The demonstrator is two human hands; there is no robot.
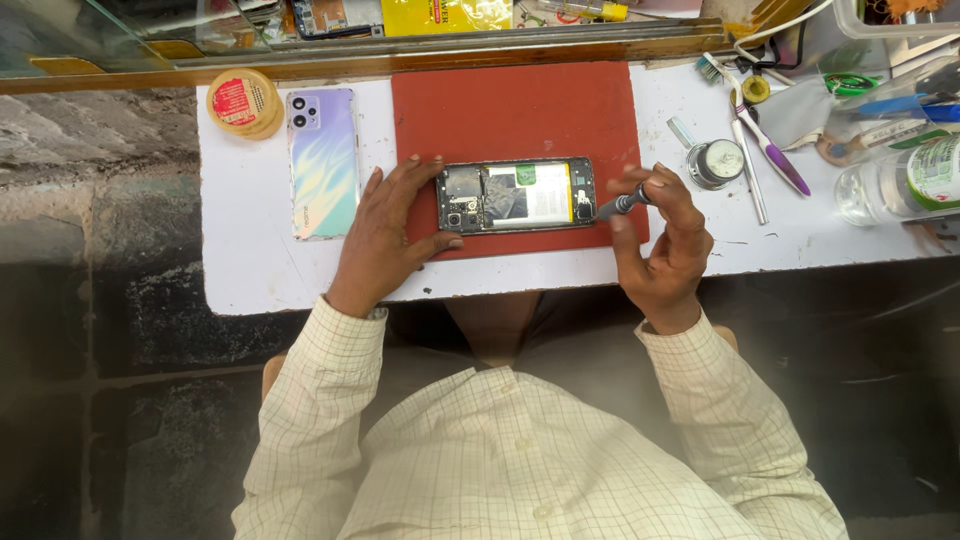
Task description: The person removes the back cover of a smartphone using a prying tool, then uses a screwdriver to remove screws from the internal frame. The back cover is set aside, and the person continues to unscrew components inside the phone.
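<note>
Steadying the opened phone [517, 195] with left hand [385, 235] fingers spread flat on its end; right hand [665, 245] fingers pinched around a screwdriver [622, 205]. Likely light, stiff, fragile inside; best held by frame edges.

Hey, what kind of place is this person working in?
Likely a phone repair bench: an opened phone on a red mat, its removed back cover alongside, and a screwdriver in the right hand.

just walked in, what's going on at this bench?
A person is working on an opened phone lying on a red mat. The left hand steadies its left end; the right hand holds a screwdriver with the tip at the phone's right end. The removed back cover lies to the left on the white table.
</note>
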